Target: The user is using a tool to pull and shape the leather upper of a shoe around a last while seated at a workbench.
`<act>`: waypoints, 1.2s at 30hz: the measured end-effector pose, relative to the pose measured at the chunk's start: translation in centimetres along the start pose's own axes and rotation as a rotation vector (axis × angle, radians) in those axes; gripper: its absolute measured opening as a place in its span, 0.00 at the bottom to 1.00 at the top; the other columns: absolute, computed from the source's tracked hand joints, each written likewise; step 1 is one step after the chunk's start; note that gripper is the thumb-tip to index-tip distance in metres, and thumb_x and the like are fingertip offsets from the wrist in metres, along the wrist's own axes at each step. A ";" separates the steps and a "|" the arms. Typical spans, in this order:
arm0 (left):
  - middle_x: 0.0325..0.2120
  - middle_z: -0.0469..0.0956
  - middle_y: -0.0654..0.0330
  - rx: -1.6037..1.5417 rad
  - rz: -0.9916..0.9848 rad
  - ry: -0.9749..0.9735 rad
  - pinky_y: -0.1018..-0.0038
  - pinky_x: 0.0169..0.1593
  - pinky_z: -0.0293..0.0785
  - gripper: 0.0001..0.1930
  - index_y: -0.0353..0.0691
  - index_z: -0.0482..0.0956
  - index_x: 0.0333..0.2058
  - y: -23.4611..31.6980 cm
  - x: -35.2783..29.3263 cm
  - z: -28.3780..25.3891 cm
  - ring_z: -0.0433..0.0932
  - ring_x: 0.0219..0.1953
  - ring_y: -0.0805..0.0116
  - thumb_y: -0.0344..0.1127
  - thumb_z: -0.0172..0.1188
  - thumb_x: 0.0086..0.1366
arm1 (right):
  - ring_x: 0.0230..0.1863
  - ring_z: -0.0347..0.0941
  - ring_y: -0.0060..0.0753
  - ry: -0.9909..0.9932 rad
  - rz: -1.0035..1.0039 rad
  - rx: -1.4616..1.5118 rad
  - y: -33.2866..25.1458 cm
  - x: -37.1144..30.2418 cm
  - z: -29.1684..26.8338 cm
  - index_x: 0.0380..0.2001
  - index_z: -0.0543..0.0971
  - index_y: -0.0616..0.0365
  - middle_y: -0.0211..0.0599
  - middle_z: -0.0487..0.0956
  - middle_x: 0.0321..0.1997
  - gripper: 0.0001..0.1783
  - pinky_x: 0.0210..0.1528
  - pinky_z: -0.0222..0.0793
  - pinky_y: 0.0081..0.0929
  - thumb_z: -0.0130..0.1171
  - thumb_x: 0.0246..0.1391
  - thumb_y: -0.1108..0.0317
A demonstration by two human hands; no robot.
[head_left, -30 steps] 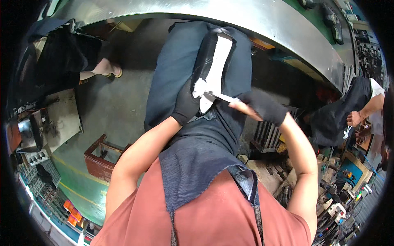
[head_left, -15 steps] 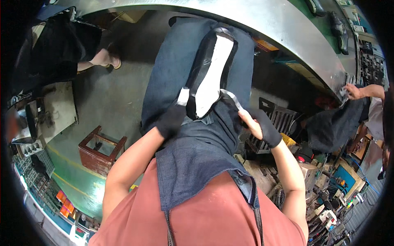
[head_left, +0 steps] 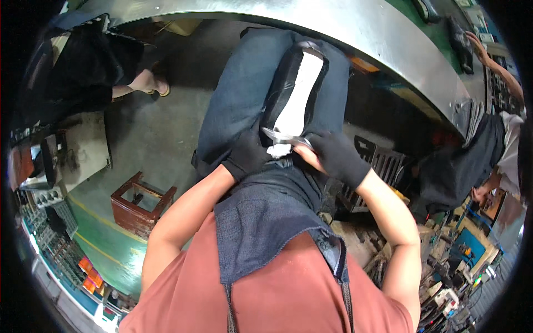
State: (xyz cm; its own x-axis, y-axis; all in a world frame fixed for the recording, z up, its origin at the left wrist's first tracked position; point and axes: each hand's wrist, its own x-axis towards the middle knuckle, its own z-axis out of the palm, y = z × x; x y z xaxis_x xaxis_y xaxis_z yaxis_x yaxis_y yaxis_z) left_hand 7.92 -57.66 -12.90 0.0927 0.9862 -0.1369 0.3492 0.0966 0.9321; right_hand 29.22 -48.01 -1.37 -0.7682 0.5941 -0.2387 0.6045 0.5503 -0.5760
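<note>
A black shoe (head_left: 279, 86) lies sole up along my lap, its toe pointing away from me and a long white insole (head_left: 300, 91) showing on its underside. My left hand (head_left: 248, 152), in a black glove with bare fingertips, is closed against the left side of the heel; its fingers are partly lost against the dark shoe. My gloved right hand (head_left: 333, 155) grips a shiny curved metal hand tool (head_left: 277, 136), which lies across the heel. Whether it is pincers or another tool, I cannot tell. A crumpled white patch (head_left: 278, 151) shows below it.
A metal-edged bench (head_left: 311, 15) curves across the far side, with dark shoes (head_left: 461, 44) at its right. A brown wooden stool (head_left: 139, 205) stands on the left. Co-workers are at both sides: legs (head_left: 145, 82) at left, an arm (head_left: 494, 64) at right. Tools clutter the lower right.
My right hand has moved left, bringing the metal tool over the heel. My left hand has shifted in against the shoe's side; the white piece it showed is no longer visible there.
</note>
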 end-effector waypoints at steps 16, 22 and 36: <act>0.42 0.75 0.60 0.110 0.103 0.132 0.72 0.48 0.75 0.53 0.45 0.56 0.68 15.6 0.9 -19.8 0.77 0.46 0.70 0.34 0.78 0.45 | 0.23 0.70 0.42 0.002 0.427 0.296 0.9 -11.4 -3.8 0.28 0.77 0.61 0.46 0.72 0.21 0.19 0.27 0.62 0.34 0.56 0.62 0.54; 0.61 0.66 0.50 0.334 0.257 0.206 0.64 0.65 0.62 0.48 0.39 0.54 0.68 9.8 10.5 -6.8 0.68 0.61 0.56 0.38 0.72 0.53 | 0.24 0.64 0.21 0.160 0.450 0.518 -2.4 -8.2 -1.9 0.24 0.74 0.62 0.28 0.71 0.21 0.20 0.27 0.59 0.25 0.55 0.63 0.57; 0.69 0.49 0.37 -0.070 0.114 -0.044 0.68 0.70 0.50 0.51 0.27 0.42 0.69 6.1 5.6 -0.7 0.50 0.72 0.52 0.40 0.69 0.58 | 0.23 0.75 0.45 -0.094 0.199 0.064 1.3 -0.6 -6.9 0.26 0.80 0.61 0.48 0.77 0.21 0.23 0.29 0.68 0.38 0.52 0.62 0.51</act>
State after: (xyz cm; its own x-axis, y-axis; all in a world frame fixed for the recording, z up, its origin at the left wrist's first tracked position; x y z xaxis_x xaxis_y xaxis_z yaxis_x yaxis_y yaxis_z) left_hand 9.94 -51.45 -7.76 0.1699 0.9846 -0.0417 0.2680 -0.0054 0.9634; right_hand 31.93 -43.65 3.43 -0.6532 0.6285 -0.4223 0.7338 0.3879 -0.5577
